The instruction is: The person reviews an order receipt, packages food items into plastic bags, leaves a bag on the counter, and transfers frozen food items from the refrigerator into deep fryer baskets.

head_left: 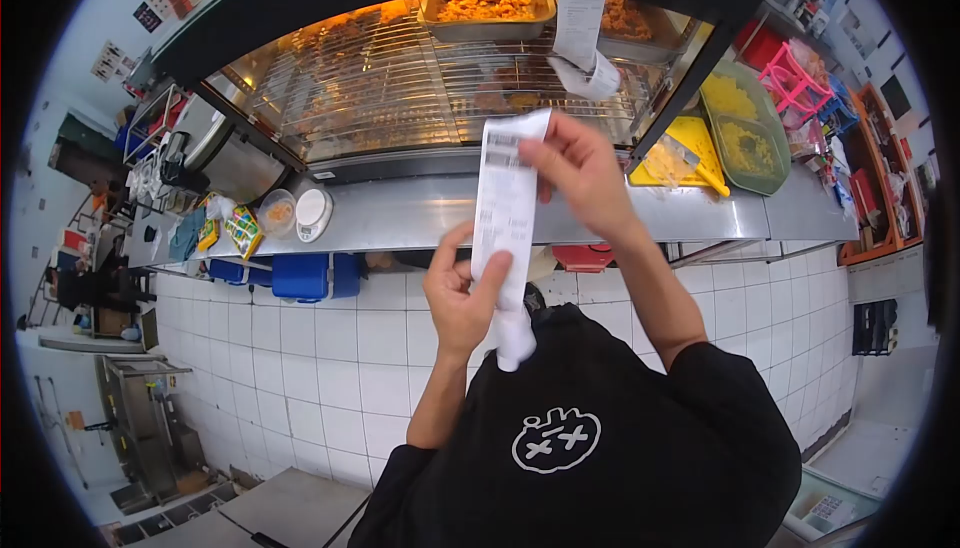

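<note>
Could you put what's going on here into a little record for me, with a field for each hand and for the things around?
Left hand: the left hand grips the lower part of a printed paper strip, thumb in front
Right hand: the right hand pinches its upper end
Strip: held lengthwise, its lower end curled near the black shirt
Ahead: a lit cabinet with wire racks and a food tray; another paper strip hangs in front
Counter, left: white scale
Counter, right: knife on a yellow board
</note>
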`<state>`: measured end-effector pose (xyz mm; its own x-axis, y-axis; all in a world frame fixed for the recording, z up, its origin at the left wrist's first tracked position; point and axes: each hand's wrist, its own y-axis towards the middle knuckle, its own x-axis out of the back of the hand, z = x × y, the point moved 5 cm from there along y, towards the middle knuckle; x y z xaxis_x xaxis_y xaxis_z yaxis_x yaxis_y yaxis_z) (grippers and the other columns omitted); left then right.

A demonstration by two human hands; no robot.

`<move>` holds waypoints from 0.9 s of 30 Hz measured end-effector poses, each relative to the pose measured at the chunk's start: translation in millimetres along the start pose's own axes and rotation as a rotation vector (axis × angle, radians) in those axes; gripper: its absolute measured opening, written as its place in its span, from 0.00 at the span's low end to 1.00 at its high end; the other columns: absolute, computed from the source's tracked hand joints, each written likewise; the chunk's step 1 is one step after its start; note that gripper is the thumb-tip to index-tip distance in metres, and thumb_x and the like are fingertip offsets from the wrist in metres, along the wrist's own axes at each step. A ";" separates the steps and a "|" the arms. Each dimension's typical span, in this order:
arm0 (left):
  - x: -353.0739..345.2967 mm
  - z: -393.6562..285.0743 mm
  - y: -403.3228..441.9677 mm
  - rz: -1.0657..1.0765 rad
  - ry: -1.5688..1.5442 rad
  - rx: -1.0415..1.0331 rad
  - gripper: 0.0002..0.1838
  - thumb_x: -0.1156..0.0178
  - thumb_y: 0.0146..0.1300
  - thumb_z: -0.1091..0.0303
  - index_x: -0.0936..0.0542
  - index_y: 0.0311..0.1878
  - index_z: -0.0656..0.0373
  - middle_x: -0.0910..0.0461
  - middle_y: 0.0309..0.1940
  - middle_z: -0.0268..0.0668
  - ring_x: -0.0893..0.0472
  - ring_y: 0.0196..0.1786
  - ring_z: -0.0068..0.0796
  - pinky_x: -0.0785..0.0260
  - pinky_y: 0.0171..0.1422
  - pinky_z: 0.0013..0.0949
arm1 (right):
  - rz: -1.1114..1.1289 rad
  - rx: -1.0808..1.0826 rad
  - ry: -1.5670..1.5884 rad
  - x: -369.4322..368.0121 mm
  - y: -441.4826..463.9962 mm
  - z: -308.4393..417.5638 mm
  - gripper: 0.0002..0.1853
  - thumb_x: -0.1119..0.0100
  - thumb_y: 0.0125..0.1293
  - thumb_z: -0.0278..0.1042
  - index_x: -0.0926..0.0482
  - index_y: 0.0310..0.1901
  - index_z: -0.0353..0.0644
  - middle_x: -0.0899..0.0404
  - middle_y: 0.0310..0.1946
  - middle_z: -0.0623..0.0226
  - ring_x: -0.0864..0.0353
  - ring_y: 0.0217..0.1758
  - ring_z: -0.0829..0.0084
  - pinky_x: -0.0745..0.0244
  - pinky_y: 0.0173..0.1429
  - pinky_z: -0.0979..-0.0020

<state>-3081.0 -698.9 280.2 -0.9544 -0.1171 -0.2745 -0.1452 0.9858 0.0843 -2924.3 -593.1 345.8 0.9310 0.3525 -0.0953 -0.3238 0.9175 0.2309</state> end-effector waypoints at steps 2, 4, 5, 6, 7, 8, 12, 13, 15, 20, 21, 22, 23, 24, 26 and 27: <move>7.2 -3.3 -16.6 0.030 0.006 -0.013 0.18 0.35 0.68 0.76 0.25 0.59 0.69 0.13 0.39 0.42 0.16 0.37 0.18 0.24 0.41 0.23 | -0.002 0.064 0.030 0.4 19.6 19.2 0.09 0.42 0.76 0.36 0.21 0.48 0.39 0.15 0.32 0.74 0.20 0.29 0.87 0.29 0.29 0.82; 20.1 2.8 -34.8 0.102 0.026 0.018 0.16 0.35 0.68 0.76 0.23 0.56 0.69 0.13 0.41 0.41 0.16 0.39 0.18 0.24 0.43 0.23 | -0.009 0.111 0.096 -5.1 34.6 39.1 0.10 0.44 0.77 0.37 0.21 0.49 0.39 0.15 0.32 0.72 0.19 0.28 0.87 0.29 0.27 0.82; 24.6 5.1 -42.4 0.138 0.036 0.031 0.14 0.35 0.67 0.76 0.22 0.54 0.69 0.13 0.42 0.41 0.16 0.40 0.18 0.24 0.44 0.23 | -0.011 0.157 0.052 -9.0 39.7 48.0 0.10 0.44 0.77 0.37 0.22 0.49 0.39 0.14 0.32 0.72 0.18 0.28 0.86 0.28 0.27 0.82; 27.3 4.7 -49.8 0.144 0.019 0.043 0.13 0.35 0.68 0.76 0.21 0.53 0.70 0.13 0.41 0.39 0.16 0.40 0.18 0.24 0.44 0.24 | -0.013 0.201 0.011 -14.1 43.4 55.6 0.10 0.45 0.78 0.37 0.22 0.49 0.39 0.14 0.33 0.71 0.18 0.29 0.86 0.28 0.27 0.82; 29.8 4.7 -57.5 0.150 0.005 0.058 0.12 0.35 0.68 0.76 0.21 0.53 0.70 0.13 0.41 0.38 0.16 0.40 0.18 0.24 0.45 0.24 | -0.016 0.243 -0.026 -19.6 46.2 62.7 0.11 0.45 0.78 0.38 0.22 0.50 0.39 0.14 0.33 0.70 0.17 0.29 0.86 0.27 0.27 0.82; 32.8 4.9 -64.8 0.153 -0.008 0.076 0.12 0.35 0.68 0.76 0.20 0.52 0.70 0.13 0.41 0.37 0.17 0.40 0.18 0.24 0.45 0.24 | 0.006 0.265 -0.025 -26.5 48.5 69.7 0.11 0.46 0.79 0.38 0.23 0.50 0.39 0.13 0.34 0.69 0.17 0.29 0.85 0.27 0.28 0.82; 43.8 9.7 -89.9 0.182 -0.023 0.083 0.12 0.37 0.70 0.74 0.19 0.54 0.68 0.12 0.41 0.36 0.17 0.40 0.17 0.25 0.45 0.24 | 0.025 0.292 0.007 -49.0 64.6 77.4 0.11 0.46 0.78 0.38 0.24 0.51 0.39 0.13 0.36 0.67 0.16 0.32 0.84 0.22 0.34 0.80; 47.2 12.0 -96.0 0.201 -0.001 0.093 0.12 0.37 0.70 0.74 0.18 0.54 0.68 0.12 0.41 0.36 0.17 0.40 0.17 0.25 0.45 0.24 | 0.033 0.298 0.023 -51.6 69.6 76.9 0.10 0.46 0.78 0.37 0.24 0.50 0.39 0.13 0.36 0.67 0.16 0.32 0.84 0.22 0.35 0.80; 53.5 18.2 -105.1 0.239 0.043 0.112 0.12 0.37 0.70 0.73 0.18 0.54 0.67 0.12 0.41 0.37 0.17 0.41 0.17 0.25 0.45 0.24 | 0.049 0.311 0.054 -56.3 80.3 76.7 0.10 0.45 0.78 0.37 0.24 0.49 0.39 0.13 0.36 0.67 0.15 0.34 0.84 0.21 0.37 0.79; 57.5 31.8 -109.6 0.294 0.056 0.144 0.10 0.36 0.69 0.72 0.16 0.50 0.67 0.11 0.37 0.37 0.15 0.40 0.19 0.25 0.47 0.27 | 0.034 0.377 0.006 -45.8 119.8 81.0 0.11 0.43 0.78 0.40 0.20 0.49 0.41 0.16 0.36 0.76 0.21 0.29 0.90 0.27 0.32 0.86; 58.3 35.0 -106.4 0.323 0.057 0.164 0.10 0.37 0.70 0.72 0.16 0.50 0.67 0.11 0.36 0.37 0.15 0.39 0.20 0.25 0.48 0.27 | 0.009 0.406 -0.003 -37.3 133.9 75.6 0.11 0.43 0.78 0.40 0.20 0.49 0.41 0.16 0.36 0.76 0.20 0.30 0.89 0.27 0.33 0.86; 58.6 39.5 -102.8 0.356 0.059 0.182 0.10 0.37 0.70 0.72 0.17 0.50 0.67 0.12 0.34 0.37 0.15 0.39 0.21 0.25 0.48 0.27 | -0.018 0.439 -0.015 -39.1 142.3 80.6 0.11 0.43 0.78 0.40 0.20 0.49 0.41 0.16 0.36 0.76 0.20 0.31 0.89 0.27 0.34 0.86; 57.1 42.8 -98.4 0.390 0.059 0.203 0.09 0.38 0.71 0.72 0.17 0.49 0.67 0.12 0.33 0.37 0.15 0.38 0.22 0.25 0.49 0.27 | -0.048 0.469 -0.028 -36.3 150.7 84.2 0.11 0.43 0.78 0.40 0.20 0.49 0.42 0.16 0.36 0.76 0.20 0.31 0.89 0.26 0.34 0.85; 55.7 45.6 -92.8 0.381 0.084 0.187 0.08 0.39 0.71 0.71 0.17 0.49 0.65 0.13 0.28 0.36 0.15 0.37 0.22 0.26 0.49 0.27 | -0.002 0.479 -0.010 -29.0 163.5 84.8 0.10 0.43 0.77 0.38 0.21 0.50 0.40 0.16 0.37 0.74 0.19 0.34 0.89 0.24 0.37 0.83; 52.7 51.7 -77.3 0.378 0.052 0.207 0.08 0.39 0.71 0.72 0.18 0.49 0.65 0.13 0.29 0.36 0.15 0.37 0.23 0.26 0.49 0.28 | -0.101 0.434 -0.054 -21.5 180.0 92.0 0.08 0.43 0.76 0.36 0.21 0.46 0.41 0.19 0.32 0.74 0.22 0.30 0.84 0.28 0.35 0.78; 52.9 55.0 -71.9 0.370 0.040 0.228 0.07 0.40 0.71 0.73 0.18 0.49 0.65 0.14 0.29 0.36 0.15 0.37 0.24 0.26 0.50 0.28 | -0.150 0.401 -0.068 -22.8 185.7 94.9 0.07 0.44 0.76 0.35 0.22 0.44 0.41 0.21 0.29 0.74 0.24 0.28 0.81 0.30 0.34 0.76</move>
<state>-3106.7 -769.4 207.0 -0.9414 0.2487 -0.2278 0.2654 0.9631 -0.0454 -2989.6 -448.3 482.8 0.9761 0.1954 -0.0953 -0.1054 0.8087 0.5786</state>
